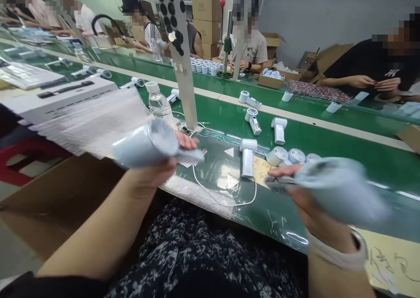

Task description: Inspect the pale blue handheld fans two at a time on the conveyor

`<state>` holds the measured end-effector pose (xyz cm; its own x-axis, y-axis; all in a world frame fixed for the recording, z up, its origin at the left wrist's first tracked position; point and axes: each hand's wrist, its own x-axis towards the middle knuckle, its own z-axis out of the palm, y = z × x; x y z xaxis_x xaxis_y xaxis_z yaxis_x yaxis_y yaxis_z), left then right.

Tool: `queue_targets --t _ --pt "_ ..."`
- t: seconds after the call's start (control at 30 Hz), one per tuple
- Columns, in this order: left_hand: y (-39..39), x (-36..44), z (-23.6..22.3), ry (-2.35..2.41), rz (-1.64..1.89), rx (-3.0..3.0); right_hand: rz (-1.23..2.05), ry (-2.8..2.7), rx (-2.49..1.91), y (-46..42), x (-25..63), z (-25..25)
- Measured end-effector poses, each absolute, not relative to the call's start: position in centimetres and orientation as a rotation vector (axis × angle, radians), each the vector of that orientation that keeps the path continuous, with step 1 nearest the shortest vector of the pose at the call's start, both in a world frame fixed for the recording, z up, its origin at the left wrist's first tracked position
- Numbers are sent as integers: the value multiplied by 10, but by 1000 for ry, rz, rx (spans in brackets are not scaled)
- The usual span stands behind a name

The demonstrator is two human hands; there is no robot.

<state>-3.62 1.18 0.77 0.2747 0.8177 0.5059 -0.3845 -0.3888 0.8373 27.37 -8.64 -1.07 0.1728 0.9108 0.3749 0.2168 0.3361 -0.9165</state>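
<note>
Left hand (152, 177) clamped round a blurred pale-blue cylindrical part (144, 144), right hand (297, 191) round a second pale-blue part (337, 188), both above the green bench (328, 145). Wrap-around grips give good control. White handheld fans (247, 158) lie just beyond.

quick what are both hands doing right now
left hand: closed, holding a pale blue wrapped item, motion-blurred
right hand: closed, holding another pale blue wrapped item, motion-blurred
</note>
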Motion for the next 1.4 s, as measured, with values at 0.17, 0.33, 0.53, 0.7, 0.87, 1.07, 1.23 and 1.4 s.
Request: queue_targets --t 0.17,0.33,0.53,0.7,0.87,1.07,1.23,1.4 --pt "7 -8 -34 697 1255 1323 935 -1156 -952 -80 261 -31" --pt "8 7 -28 578 1198 1332 1028 -986 -1021 -79 266 -24" --pt "2 45 -18 514 1018 1214 1284 -697 -953 -72 248 -40" --pt "-3 57 -23 532 951 1173 1354 -745 -931 -80 250 -36" --pt "-2 58 -23 587 964 1171 1288 -808 -896 -88 261 -22" --pt "-1 52 -26 600 977 1168 1188 -1072 -855 -95 269 -52" --pt "-2 47 -28 621 988 1199 1061 -1073 -972 -95 278 -58" --pt "-1 47 -26 618 1005 1152 1069 -1090 -956 -91 277 -69"
